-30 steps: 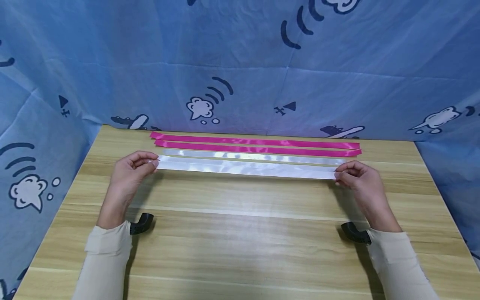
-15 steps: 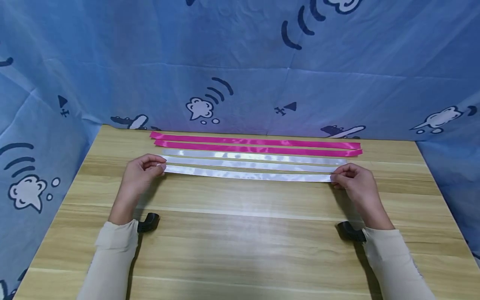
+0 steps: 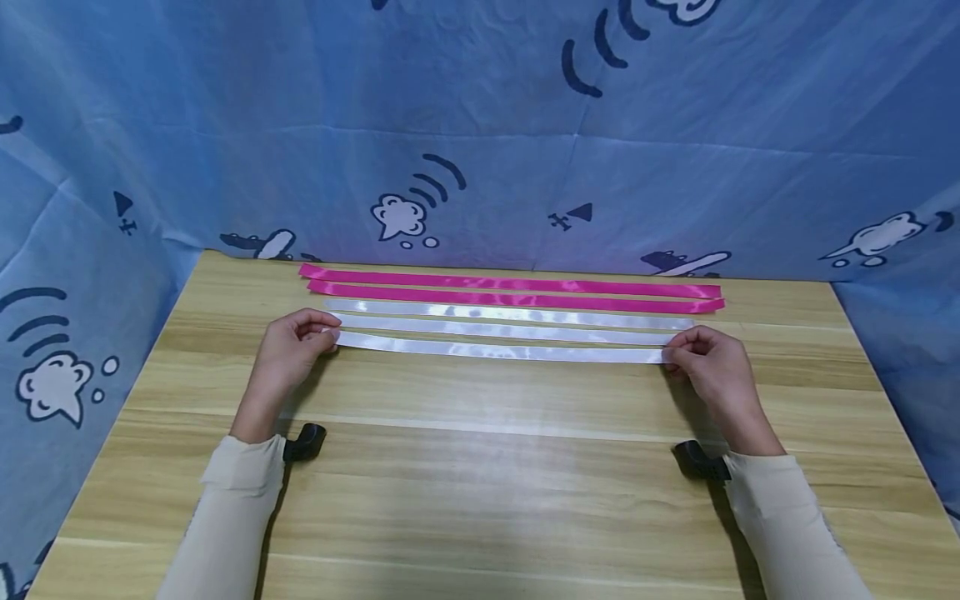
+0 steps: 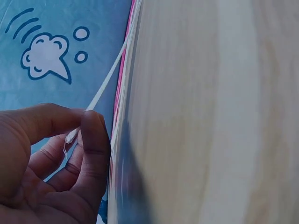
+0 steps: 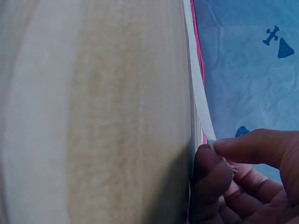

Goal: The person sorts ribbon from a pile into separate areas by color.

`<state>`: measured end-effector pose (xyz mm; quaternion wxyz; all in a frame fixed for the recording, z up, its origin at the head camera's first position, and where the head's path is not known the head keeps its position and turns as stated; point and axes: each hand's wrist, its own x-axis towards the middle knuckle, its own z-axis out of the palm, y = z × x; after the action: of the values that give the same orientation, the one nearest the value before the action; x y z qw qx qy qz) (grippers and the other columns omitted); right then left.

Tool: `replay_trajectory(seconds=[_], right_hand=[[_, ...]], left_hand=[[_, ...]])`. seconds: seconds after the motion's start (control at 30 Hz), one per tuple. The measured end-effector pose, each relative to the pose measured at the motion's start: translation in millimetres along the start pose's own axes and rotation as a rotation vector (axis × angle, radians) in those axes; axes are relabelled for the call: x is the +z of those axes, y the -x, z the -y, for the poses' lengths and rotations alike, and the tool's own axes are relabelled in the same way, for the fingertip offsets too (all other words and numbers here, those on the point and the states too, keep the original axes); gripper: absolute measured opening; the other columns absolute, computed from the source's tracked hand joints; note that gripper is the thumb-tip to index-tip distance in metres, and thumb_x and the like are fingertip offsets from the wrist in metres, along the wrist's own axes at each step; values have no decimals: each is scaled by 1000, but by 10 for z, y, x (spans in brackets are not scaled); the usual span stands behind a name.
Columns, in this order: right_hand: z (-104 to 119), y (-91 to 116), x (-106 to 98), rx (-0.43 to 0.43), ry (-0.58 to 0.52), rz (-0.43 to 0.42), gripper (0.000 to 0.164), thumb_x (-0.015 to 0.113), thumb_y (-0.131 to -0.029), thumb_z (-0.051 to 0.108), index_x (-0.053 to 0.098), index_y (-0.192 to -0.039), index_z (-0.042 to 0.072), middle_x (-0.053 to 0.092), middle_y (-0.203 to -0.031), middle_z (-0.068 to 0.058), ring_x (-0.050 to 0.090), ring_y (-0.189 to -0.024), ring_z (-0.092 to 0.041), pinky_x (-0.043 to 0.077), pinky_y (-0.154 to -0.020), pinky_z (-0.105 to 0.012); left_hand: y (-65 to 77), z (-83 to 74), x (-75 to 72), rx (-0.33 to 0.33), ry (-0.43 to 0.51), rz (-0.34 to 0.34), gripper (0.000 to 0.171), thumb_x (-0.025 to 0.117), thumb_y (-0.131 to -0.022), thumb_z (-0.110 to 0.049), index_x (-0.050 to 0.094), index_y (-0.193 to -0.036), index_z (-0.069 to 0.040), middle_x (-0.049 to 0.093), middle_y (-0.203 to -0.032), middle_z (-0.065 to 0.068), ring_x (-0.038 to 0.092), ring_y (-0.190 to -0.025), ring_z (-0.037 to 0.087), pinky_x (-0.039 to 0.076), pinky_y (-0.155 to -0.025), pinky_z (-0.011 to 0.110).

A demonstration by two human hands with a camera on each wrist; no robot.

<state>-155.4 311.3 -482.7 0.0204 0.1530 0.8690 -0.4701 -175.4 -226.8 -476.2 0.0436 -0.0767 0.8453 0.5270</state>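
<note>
A white satin ribbon point(image 3: 495, 349) stretches between both hands as the nearest of several parallel strips. My left hand point(image 3: 291, 346) pinches its left end between thumb and index finger. In the left wrist view the ribbon point(image 4: 105, 84) slants up from the table to the fingertips, with a few frayed threads at its end. My right hand point(image 3: 708, 358) pinches the other end. Seen from the right wrist, that ribbon point(image 5: 201, 100) rises off the table toward the thumb and finger. Just behind lie a second white ribbon point(image 3: 495, 328) and a third white ribbon point(image 3: 510, 313), both flat and straight.
Two pink ribbons, a farther pink ribbon point(image 3: 510, 282) and a nearer pink ribbon point(image 3: 517, 298), lie along the back of the wooden table point(image 3: 480, 483). A blue printed cloth point(image 3: 495, 100) hangs behind the table and along its sides.
The held white ribbon has come toward the front, so a gap now shows between it and the white one behind. My left hand has shifted right; my right hand moved slightly left.
</note>
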Motion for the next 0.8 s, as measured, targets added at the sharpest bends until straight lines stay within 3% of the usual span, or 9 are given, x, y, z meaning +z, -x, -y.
replay_trajectory(seconds=[0.37,0.63,0.8], right_hand=[[11,21,-31,-13,48,-11,12,69,-99,7,64,-103,-3,60,-73,15,57,-65,-4,52,-54,-23],[3,40,-118,6,106,-22,23,65,-102,14,64,-113,-5,61,-80,11,58,-69,-6,55,-59,-22],[11,61,-174,19,140,-48,27,59,-104,23,66,-114,-2,64,-89,2,57,-72,-9,53,-60,-23]], left_hand=[[19,-12,-10,-4,-109,-16,23,65,-100,-11,70,-119,3,67,-100,8,61,-83,7,52,-72,15],[58,-67,-59,-10,-84,-40,27,61,-105,-14,68,-122,4,67,-107,14,61,-84,7,53,-72,17],[69,-123,-57,1,-107,-85,30,56,-107,-19,69,-124,2,66,-120,18,57,-101,19,49,-80,22]])
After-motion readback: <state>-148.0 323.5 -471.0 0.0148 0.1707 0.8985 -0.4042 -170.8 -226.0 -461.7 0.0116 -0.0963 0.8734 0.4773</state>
